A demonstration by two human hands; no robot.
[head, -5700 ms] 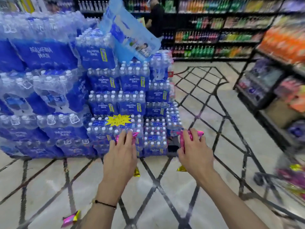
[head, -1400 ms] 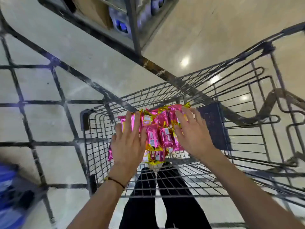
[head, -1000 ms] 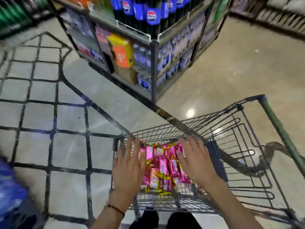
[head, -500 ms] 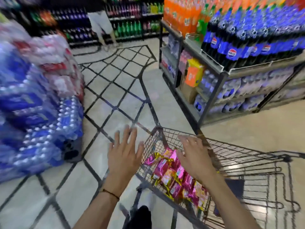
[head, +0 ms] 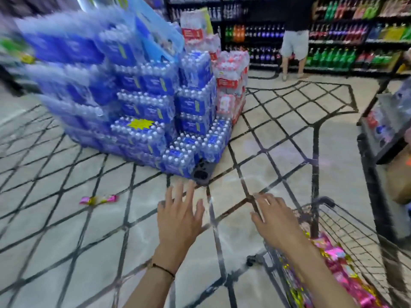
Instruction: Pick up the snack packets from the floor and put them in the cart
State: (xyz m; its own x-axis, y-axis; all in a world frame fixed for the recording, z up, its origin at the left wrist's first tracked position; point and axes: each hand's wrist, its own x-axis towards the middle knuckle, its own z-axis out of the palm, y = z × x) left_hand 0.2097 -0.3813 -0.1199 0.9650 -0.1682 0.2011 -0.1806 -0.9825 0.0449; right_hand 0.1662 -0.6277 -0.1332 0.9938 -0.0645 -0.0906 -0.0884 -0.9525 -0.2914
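One pink-and-gold snack packet (head: 98, 199) lies flat on the tiled floor (head: 55, 230), long axis running left-right, off to the left of both empty, spread-fingered hands, nearer the left hand (head: 180, 221) than the right hand (head: 277, 221) by the wire cart (head: 355, 232).

Both hands, left (head: 179, 221) and right (head: 277, 221), hover empty with fingers spread. One packet (head: 98, 199) lies on the floor (head: 66, 241). Others fill the cart (head: 355, 232).
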